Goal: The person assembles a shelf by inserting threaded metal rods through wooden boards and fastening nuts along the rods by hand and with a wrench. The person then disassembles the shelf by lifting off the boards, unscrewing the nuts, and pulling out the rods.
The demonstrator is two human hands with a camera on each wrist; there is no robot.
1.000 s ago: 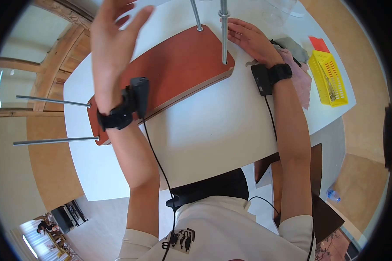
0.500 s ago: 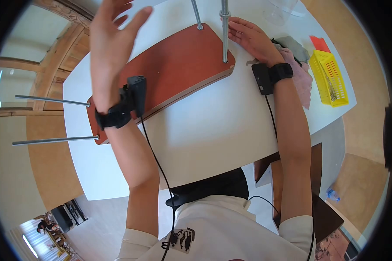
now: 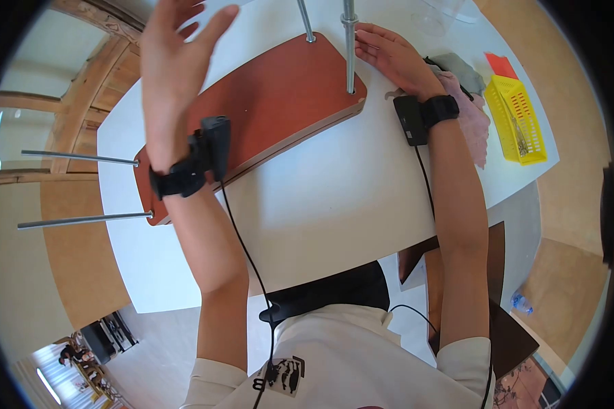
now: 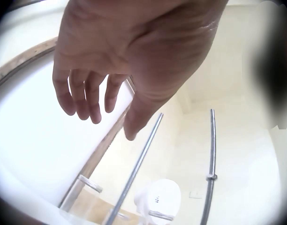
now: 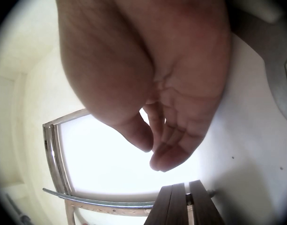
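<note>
A red-brown board (image 3: 273, 102) lies on the white table with metal rods standing from its corners; one rod (image 3: 350, 54) at its right end carries a nut and washer. My left hand (image 3: 177, 68) is raised over the board's left part, fingertips cut off by the head view's top edge. In the left wrist view that hand (image 4: 129, 56) holds nothing, its fingers loosely bent. Beside the nut-bearing rod is my right hand (image 3: 397, 63), fingers slightly bent. The right wrist view shows this hand (image 5: 153, 79) empty, thumb near the fingertips, above the board's edge (image 5: 171, 206).
A grey metal tool (image 5: 260, 42) lies near my right hand. Right of it are pink cloth (image 3: 474, 129), grey cloth (image 3: 460, 71), a red piece (image 3: 501, 65) and a yellow basket (image 3: 515, 119). A clear container (image 3: 435, 17) stands at the back. Two rods (image 3: 85, 221) reach past the table's left edge.
</note>
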